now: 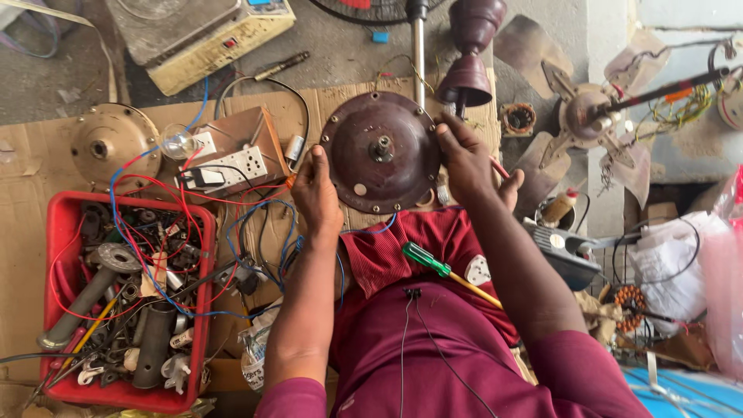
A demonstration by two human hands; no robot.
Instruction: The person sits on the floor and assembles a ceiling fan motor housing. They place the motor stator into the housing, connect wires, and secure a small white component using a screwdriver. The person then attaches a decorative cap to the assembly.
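A round dark-maroon fan motor housing (381, 152) with a short shaft at its centre rests on the cardboard in front of me. My left hand (316, 193) grips its left rim. My right hand (468, 159) holds its right rim, fingers over the edge. A green-handled screwdriver (433, 265) lies on my maroon-clothed lap, its yellow shaft pointing right. A thin black wire runs down my clothing.
A red crate (56, 224) of metal parts and tangled wires sits at left. Behind it are a switch board with a bulb (224, 159), a tan round cover (108, 143) and a weighing scale (197, 31). A ceiling fan with blades (580, 116) lies at right.
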